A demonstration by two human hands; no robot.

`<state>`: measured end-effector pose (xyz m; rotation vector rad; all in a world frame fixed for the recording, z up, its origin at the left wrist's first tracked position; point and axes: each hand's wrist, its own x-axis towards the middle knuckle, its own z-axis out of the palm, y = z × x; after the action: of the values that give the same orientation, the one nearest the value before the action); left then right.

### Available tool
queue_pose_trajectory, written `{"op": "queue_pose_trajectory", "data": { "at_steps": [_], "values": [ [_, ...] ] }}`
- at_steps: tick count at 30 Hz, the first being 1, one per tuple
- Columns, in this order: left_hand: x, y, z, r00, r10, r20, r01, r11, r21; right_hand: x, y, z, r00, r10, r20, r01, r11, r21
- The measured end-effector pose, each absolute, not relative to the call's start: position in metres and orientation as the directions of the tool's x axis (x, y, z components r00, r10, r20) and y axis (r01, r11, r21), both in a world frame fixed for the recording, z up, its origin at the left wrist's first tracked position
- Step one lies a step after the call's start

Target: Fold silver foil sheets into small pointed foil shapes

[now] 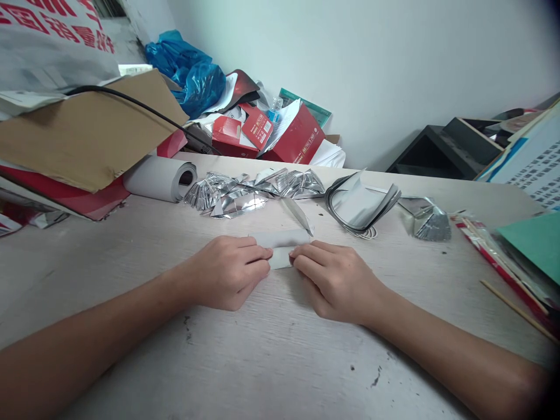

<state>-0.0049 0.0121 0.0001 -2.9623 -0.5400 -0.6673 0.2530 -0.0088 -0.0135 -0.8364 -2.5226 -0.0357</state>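
Observation:
A small pale grey strip of paper (282,238) lies on the table between my hands, with a crease across its width. My left hand (230,271) pinches its left side, fingers pressed together. At the right side, my right hand (335,277) grips the same paper between thumb and fingers. Just beyond the paper, a narrow curved strip (298,214) rests on the table. Farther back lie folded silver foil pieces (249,189) with pleated, fanned ends. A curled stack of grey-white sheets (361,204) sits to their right.
On the left a white roll (160,178) lies by a cardboard flap (91,134). Another silver folded piece (426,219) is at the right, near a green folder (534,245) and a thin wooden stick (518,309). Red boxes (293,137) stand behind the table's far edge.

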Motion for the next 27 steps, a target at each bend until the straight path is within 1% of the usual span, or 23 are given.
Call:
{"op": "queue_pose_trajectory", "data": {
  "at_steps": [3, 5, 8, 11, 14, 20, 24, 27],
  "values": [
    [-0.002, 0.008, 0.000, 0.846, 0.314, 0.431, 0.341, -0.940, 0.016, 0.250, -0.010, -0.012, -0.698, 0.584, 0.415, 0.597, 0.794, -0.114],
    [0.001, 0.004, 0.000, 0.848, 0.317, 0.426, 0.317, -0.946, 0.073, 0.248, -0.010, -0.012, -0.687, 0.601, 0.409, 0.595, 0.788, -0.158],
    [0.003, 0.002, 0.000, 0.845, 0.340, 0.412, 0.255, -0.935, 0.247, 0.247, -0.010, -0.014, -0.660, 0.626, 0.416, 0.587, 0.775, -0.234],
    [0.002, 0.005, -0.001, 0.823, 0.393, 0.411, 0.204, -0.879, 0.431, 0.247, -0.009, -0.015, -0.658, 0.628, 0.415, 0.576, 0.775, -0.261],
    [-0.002, 0.012, -0.001, 0.777, 0.483, 0.405, 0.229, -0.815, 0.533, 0.248, -0.008, -0.015, -0.662, 0.620, 0.420, 0.565, 0.782, -0.264],
    [-0.004, 0.019, 0.002, 0.778, 0.552, 0.299, 0.278, -0.730, 0.624, 0.248, -0.007, -0.015, -0.675, 0.610, 0.416, 0.550, 0.791, -0.268],
    [-0.001, 0.016, -0.001, 0.754, 0.593, 0.284, 0.324, -0.711, 0.624, 0.248, -0.008, -0.016, -0.676, 0.625, 0.390, 0.567, 0.779, -0.267],
    [0.001, 0.014, -0.002, 0.755, 0.610, 0.240, 0.348, -0.683, 0.643, 0.249, -0.009, -0.015, -0.682, 0.633, 0.367, 0.579, 0.773, -0.259]
  ]
}}
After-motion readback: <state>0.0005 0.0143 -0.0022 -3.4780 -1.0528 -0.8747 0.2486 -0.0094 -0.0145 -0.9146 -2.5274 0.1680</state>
